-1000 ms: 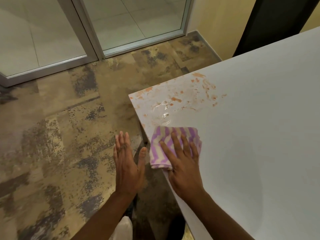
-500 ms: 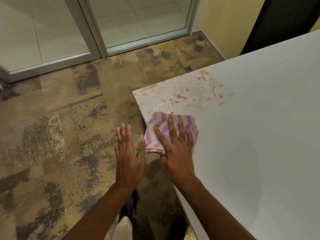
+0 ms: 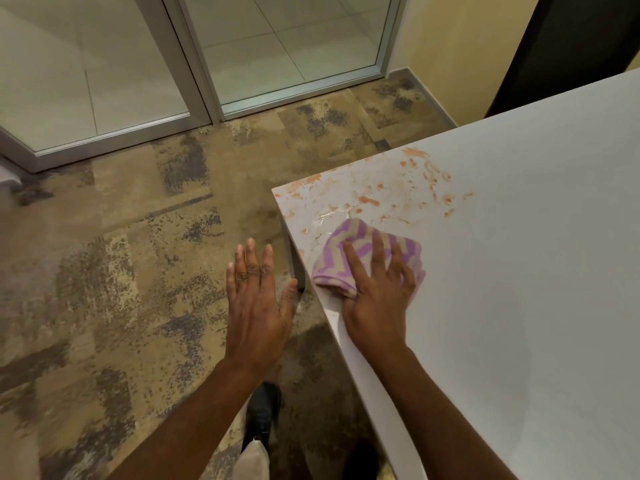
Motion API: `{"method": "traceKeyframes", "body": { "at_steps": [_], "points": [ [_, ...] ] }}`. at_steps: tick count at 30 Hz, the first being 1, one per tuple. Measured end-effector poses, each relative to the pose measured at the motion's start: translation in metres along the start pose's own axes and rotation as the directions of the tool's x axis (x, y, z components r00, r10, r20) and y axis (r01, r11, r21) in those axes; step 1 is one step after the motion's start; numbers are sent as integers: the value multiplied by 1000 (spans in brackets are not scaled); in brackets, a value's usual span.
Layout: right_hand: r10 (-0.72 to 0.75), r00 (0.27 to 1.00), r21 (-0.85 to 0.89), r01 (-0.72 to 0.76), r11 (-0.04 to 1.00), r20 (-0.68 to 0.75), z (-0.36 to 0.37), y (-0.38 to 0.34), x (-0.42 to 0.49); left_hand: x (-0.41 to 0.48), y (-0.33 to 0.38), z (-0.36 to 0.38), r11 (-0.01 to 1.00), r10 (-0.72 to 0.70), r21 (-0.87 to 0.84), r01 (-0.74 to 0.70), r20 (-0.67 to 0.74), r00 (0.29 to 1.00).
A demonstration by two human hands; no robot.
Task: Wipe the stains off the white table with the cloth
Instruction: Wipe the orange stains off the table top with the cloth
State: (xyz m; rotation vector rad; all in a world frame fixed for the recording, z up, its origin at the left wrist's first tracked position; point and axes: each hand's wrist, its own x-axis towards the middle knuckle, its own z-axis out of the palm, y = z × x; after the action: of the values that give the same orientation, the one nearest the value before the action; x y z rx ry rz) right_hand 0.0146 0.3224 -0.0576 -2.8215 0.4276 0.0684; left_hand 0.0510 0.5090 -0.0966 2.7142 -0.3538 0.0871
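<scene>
Right hand flat on the cloth, fingers spread straight, pressing it onto the table near the corner, just below the orange stains. Left hand hovers off the edge, fingers straight, holding nothing.

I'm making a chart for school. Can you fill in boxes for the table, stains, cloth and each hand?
table: white, corner dirty
stains: orange smears on the corner, beyond the cloth
cloth: purple and cream zigzag, lying on the table near its edge
right hand: flat on the cloth, fingers spread, pressing
left hand: open, over the carpet, holding nothing
</scene>
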Motion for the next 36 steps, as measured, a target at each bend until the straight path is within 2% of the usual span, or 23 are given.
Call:
{"method": "traceKeyframes", "body": {
  "at_steps": [4, 6, 8, 11, 15, 19, 25, 27, 29, 32, 34, 36],
  "points": [
    [-134, 990, -28, 135, 990, 47, 12, -14, 2, -7, 1, 0, 998, 0, -61, -2, -48, 999],
    [-245, 967, -50, 248, 967, 69, 12, -7, -12, -10, 3, -1, 994, -16, -108, 11, -48, 999],
    [-297, 953, -34, 300, 953, 64, 7, 3, -31, -11, 4, -4, 992, -24, -124, 18, -47, 999],
    [-184, 983, 35, 184, 982, -2, -1, 18, -41, -11, 5, -6, 991, -28, -135, 22, -39, 999],
    [-8, 997, -6, 7, 1000, -79, 4, 6, 4, -11, 6, -2, 991, -28, -133, 28, 1, 1000],
    [-37, 999, -28, 36, 999, -31, 13, -19, 50, -10, 9, 8, 982, -63, -179, 67, 28, 998],
    [-260, 965, 38, 258, 965, 33, -2, 10, 29, -9, 22, 20, 984, -36, -175, 47, 62, 997],
    [-186, 983, 78, 186, 979, -8, -11, 29, 17, -12, 23, 21, 987, -44, -152, 56, 77, 996],
    [-49, 998, 95, 51, 994, -30, -17, 38, 16, -13, 23, 21, 988, -65, -134, 77, 90, 994],
    [68, 997, 13, -68, 998, -36, -14, 25, 37, -12, 24, 19, 990, -67, -116, 77, 93, 993],
    [63, 997, -17, -64, 998, -47, -6, 8, 57, -12, 28, 18, 991, -66, -112, 76, 83, 994],
    [1, 1000, -14, -1, 1000, -26, -1, -7, 73, -15, 34, 17, 991, -66, -110, 73, 62, 996]
  ]
}}
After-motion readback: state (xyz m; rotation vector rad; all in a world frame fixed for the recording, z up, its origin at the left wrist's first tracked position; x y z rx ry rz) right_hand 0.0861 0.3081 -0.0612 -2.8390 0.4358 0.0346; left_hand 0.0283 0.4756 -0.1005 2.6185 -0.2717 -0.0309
